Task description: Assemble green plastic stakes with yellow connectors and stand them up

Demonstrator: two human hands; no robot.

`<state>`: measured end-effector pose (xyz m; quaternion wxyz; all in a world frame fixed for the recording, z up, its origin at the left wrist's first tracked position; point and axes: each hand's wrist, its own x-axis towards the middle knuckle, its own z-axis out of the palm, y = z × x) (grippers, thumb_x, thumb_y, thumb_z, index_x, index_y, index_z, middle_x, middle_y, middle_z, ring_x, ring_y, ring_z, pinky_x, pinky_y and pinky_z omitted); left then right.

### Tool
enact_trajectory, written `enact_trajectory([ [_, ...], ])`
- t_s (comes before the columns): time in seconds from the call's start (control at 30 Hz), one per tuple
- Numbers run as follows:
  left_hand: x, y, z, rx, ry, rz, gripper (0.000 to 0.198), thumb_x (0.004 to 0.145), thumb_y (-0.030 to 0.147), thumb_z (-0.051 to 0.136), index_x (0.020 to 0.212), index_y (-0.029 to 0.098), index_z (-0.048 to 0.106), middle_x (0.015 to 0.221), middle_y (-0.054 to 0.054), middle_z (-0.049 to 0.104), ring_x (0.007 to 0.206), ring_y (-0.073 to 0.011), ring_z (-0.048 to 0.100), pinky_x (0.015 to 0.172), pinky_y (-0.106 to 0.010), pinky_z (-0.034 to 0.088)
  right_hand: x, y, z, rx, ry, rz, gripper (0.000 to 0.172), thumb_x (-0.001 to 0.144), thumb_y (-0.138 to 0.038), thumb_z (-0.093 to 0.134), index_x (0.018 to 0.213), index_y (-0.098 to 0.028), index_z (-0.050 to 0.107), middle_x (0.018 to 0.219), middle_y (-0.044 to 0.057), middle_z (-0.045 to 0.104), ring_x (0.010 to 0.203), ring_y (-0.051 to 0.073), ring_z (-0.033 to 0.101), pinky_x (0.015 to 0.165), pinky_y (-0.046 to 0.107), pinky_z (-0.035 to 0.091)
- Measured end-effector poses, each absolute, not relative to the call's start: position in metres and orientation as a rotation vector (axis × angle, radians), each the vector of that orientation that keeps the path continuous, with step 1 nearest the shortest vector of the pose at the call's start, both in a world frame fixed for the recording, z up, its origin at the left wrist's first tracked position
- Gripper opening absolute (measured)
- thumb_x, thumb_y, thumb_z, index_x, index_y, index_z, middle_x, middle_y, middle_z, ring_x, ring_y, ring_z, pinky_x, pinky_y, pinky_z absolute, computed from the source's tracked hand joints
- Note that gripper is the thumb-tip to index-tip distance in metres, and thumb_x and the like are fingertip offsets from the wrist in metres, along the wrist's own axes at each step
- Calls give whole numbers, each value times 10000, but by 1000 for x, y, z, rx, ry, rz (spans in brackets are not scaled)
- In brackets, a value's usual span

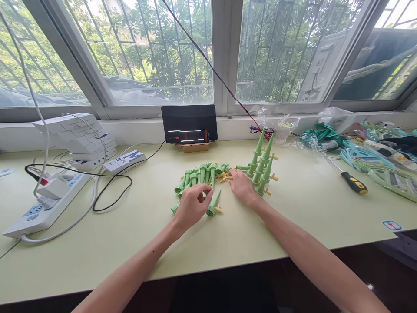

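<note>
My left hand [194,202] is closed, thumb and forefinger pinched near the tip of a green plastic watering spike [213,204]. That spike lies on the table with a small yellow valve [219,209] at its side. Whatever is in the pinch is too small to make out. Fingers bent down and together, my right hand [243,187] is at a small heap of yellow valves [224,177]; its fingertips are partly hidden. Behind my left hand lies a pile of green spikes [202,173]. Several spikes with yellow valves [261,167] stand point up, right of my right hand.
A screwdriver [355,182] and bagged green parts [371,158] lie to the right. At the back, a phone [194,136] leans before a black tablet [189,117]. A power strip [48,206], cables and stacked white boxes [83,139] occupy the left.
</note>
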<state>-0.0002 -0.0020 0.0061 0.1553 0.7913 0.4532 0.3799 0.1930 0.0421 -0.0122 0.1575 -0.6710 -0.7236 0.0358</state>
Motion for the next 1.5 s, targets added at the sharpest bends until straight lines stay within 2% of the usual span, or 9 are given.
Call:
enact_trajectory([
  [0.17,-1,-3,7,2270,1300,1086,183,894,268,531,758,188,624,633,21,578,493,-89,376,516,-225,357,194,41,-13,-1880,-2024,81,267,926,-188,527,1189,-207,565,1093,89,562,844,194,635,651,271,413],
  [0.63,0,-2,6,2307,1300,1105,192,897,276,529,768,185,638,628,19,587,486,-87,393,518,-222,368,195,45,-19,-1812,-2032,191,233,950,-267,531,1144,-222,651,1073,77,562,915,189,617,731,267,437],
  [0.83,-1,-2,6,2313,1302,1100,184,896,270,536,776,185,646,620,17,589,480,-89,407,515,-222,373,193,46,-19,-1737,-2054,202,304,948,-270,541,1242,-255,619,1104,67,558,885,168,603,739,257,430],
  [1.1,0,-2,4,2306,1304,1093,176,894,264,541,778,185,647,610,25,578,487,-87,401,525,-221,374,193,46,-19,-1769,-2092,176,169,957,-243,494,1042,-207,636,1017,59,554,793,158,578,659,259,386],
  [1.33,-1,-1,3,2304,1295,1093,177,897,270,540,785,188,650,622,20,587,488,-88,403,522,-225,375,190,43,-17,-1821,-2098,158,165,957,-224,437,1021,-179,583,1025,93,574,798,186,576,663,281,386],
  [1.5,-1,-2,5,2303,1303,1086,171,892,260,540,776,190,645,619,17,593,487,-89,407,515,-227,370,190,42,-13,-1700,-1980,170,140,945,-206,418,951,-170,552,928,80,599,772,183,563,659,275,400],
])
